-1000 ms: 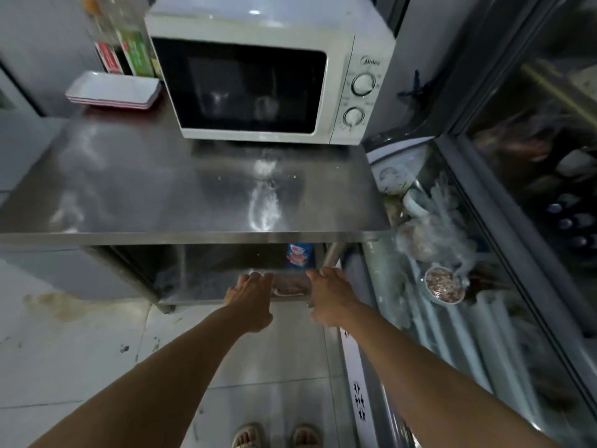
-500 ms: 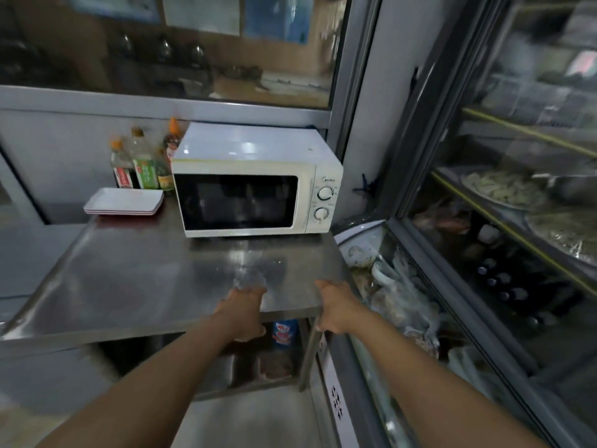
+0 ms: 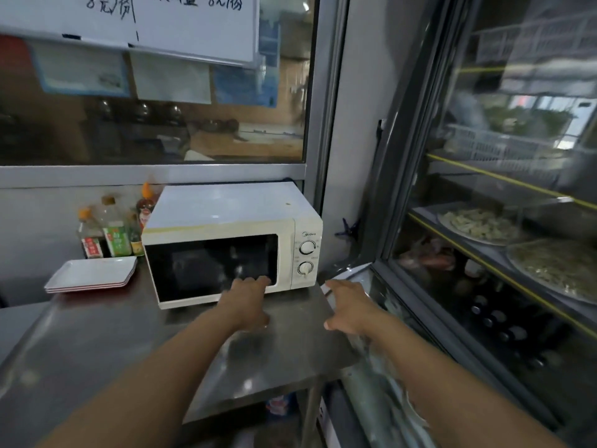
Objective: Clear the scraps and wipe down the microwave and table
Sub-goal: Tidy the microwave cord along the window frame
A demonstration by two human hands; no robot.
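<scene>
Two released grips, left hand (image 3: 247, 299) at the Midea microwave (image 3: 232, 244) door, right hand (image 3: 347, 307) over the desk (image 3: 113, 344); whiteboard (image 3: 161, 21) reads "8元/份".

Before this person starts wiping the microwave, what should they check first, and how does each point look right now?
1. White microwave door closed: ok.
2. Cloth in hand: not ok; left hand and right hand hold nothing.
3. Left hand at the door: ok, fingertips at its lower right corner.
4. Bare steel table in front free of scraps: ok.
5. Stacked white rectangular plates out of the way: ok, left of the microwave.
6. Microwave switched off: cannot tell.
</scene>
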